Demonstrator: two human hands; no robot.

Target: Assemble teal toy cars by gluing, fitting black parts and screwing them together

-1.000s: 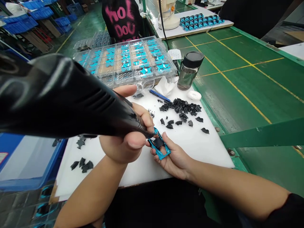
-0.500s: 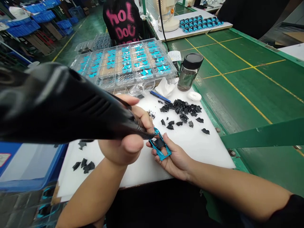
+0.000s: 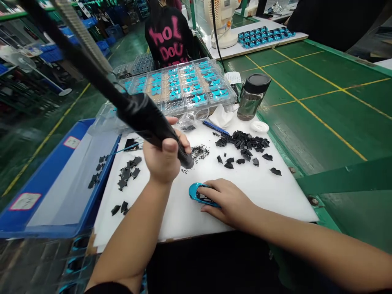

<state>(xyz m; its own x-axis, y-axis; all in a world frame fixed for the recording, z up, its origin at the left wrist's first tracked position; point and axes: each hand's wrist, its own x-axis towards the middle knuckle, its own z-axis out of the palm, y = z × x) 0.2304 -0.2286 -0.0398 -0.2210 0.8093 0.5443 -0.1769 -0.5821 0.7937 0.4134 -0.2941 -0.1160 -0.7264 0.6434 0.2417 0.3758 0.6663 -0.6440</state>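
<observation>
Left hand [image 3: 165, 157] holds a black power driver [image 3: 143, 118], right hand [image 3: 228, 200] pins a blue toy car [image 3: 196, 191] on the white surface [image 3: 260, 196].
Left grip is closed around the driver's lower barrel, tip pointing down at 5 o'clock, lifted clear of the car. The car lies near the front edge of the surface; right grip is closed over its rear half, nose free and pointing to 9 o'clock. Small screws [image 3: 199, 152] sit at 12 o'clock from the car, just beside the tip. Black parts pile [image 3: 245, 143] at 1 o'clock, with the jar [image 3: 252, 96] beyond it. Clear tray [image 3: 183, 83] of blue parts at 12 o'clock, far edge. Blue bin [image 3: 61, 179] at 9 o'clock.
</observation>
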